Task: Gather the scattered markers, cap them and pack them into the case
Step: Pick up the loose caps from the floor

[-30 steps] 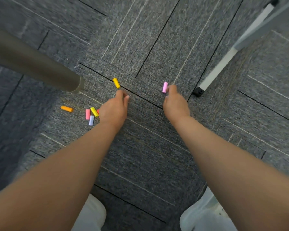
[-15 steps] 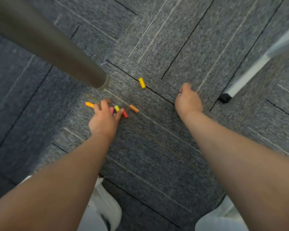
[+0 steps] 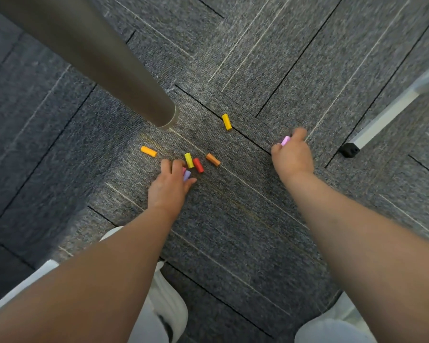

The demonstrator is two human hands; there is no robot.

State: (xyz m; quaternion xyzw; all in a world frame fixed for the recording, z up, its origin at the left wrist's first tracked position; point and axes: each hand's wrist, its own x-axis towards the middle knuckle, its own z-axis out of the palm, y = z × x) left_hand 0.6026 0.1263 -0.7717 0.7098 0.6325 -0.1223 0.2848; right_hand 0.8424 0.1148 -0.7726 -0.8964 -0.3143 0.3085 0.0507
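Several short coloured marker caps lie on the grey carpet. My left hand (image 3: 170, 188) reaches over a lilac cap (image 3: 186, 175), pinching it between fingers and thumb, with a pink cap beside it mostly hidden. Just beyond lie a yellow cap (image 3: 189, 160), a red cap (image 3: 198, 165) and an orange cap (image 3: 213, 159). A light orange cap (image 3: 149, 151) lies to the left, and another yellow cap (image 3: 226, 122) lies farther away. My right hand (image 3: 292, 154) holds a pink cap (image 3: 285, 140) in curled fingers. No case is in view.
A thick brown table leg (image 3: 114, 65) slants down from the upper left, ending close to the caps. A white metal leg with a black foot (image 3: 349, 150) stands at the right. My white shoes (image 3: 169, 310) are at the bottom edge.
My left hand drew back from the far yellow cap to the cluster and now pinches the lilac cap. My right hand picked up the pink cap. The view shifted left.
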